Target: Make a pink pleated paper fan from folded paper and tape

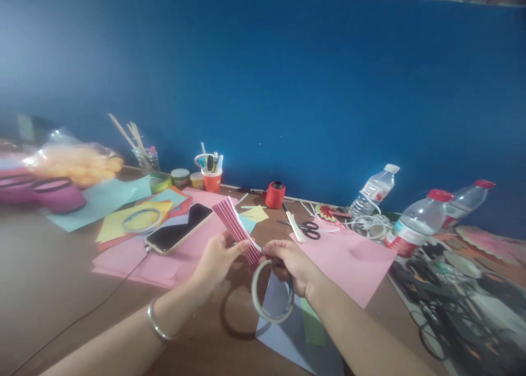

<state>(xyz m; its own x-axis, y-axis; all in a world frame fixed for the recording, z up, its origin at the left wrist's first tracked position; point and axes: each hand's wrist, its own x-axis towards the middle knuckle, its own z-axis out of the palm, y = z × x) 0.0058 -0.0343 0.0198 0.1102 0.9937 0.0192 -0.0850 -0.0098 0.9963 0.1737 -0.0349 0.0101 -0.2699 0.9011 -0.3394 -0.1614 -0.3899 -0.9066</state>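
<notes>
Blue wall [263, 80] behind; left hand [216, 261] pinches pleated paper [232, 220]; right hand [293, 263] grips tape roll [255, 291]; bottle labels [405, 239] unreadably blurred.

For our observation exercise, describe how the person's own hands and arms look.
The left hand and right hand are ungloved. The left arm wears a shiny silver bangle near the wrist; the right arm shows none. No sleeve is in view on either.

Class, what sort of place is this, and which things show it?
Probably a craft table by a blue wall: the pink paper, the black scissors and the tape roll in the right hand suggest it.
</notes>
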